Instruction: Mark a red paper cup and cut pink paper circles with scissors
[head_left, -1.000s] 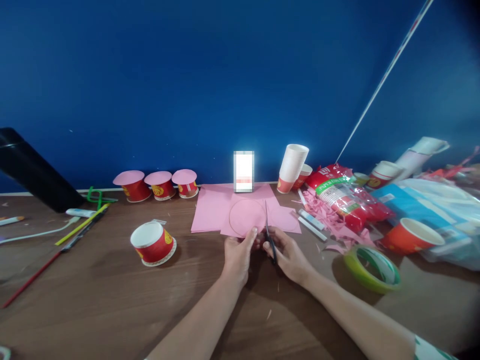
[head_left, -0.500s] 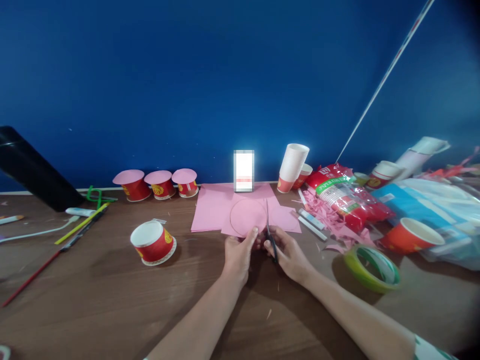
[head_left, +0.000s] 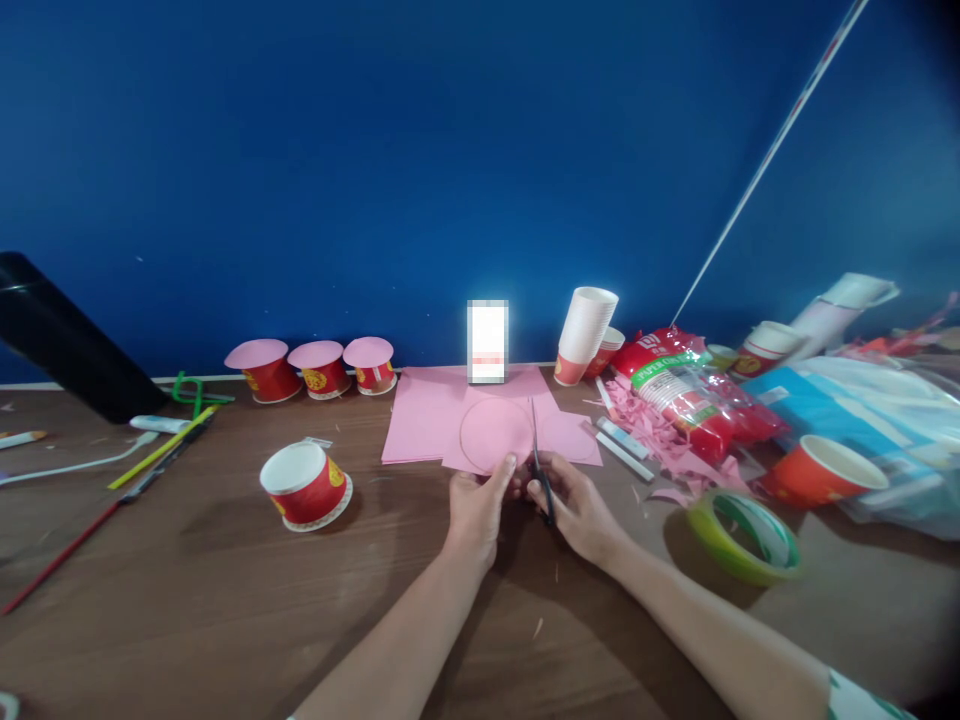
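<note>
My left hand (head_left: pixel 480 500) pinches the near edge of a piece of pink paper (head_left: pixel 495 432), its thumb on top. A dark circle is drawn on that paper. In my right hand (head_left: pixel 577 500) is a pair of scissors (head_left: pixel 541 478) with black handles, the blades pointing away from me at the right side of the circle. How far the blades are apart is hard to make out. Beneath and behind lie more pink sheets (head_left: pixel 420 415). To the left, a short red paper cup (head_left: pixel 306 484) with a white top sits on the table.
Three red cups (head_left: pixel 322 378) topped with pink discs line the wall at left. A black bottle (head_left: pixel 75 335) leans there. Stacked paper cups (head_left: pixel 587 335), a red packet (head_left: pixel 671 385), pink scraps (head_left: pixel 637 420), a tape roll (head_left: pixel 742 535) and an orange cup (head_left: pixel 829 472) crowd the right.
</note>
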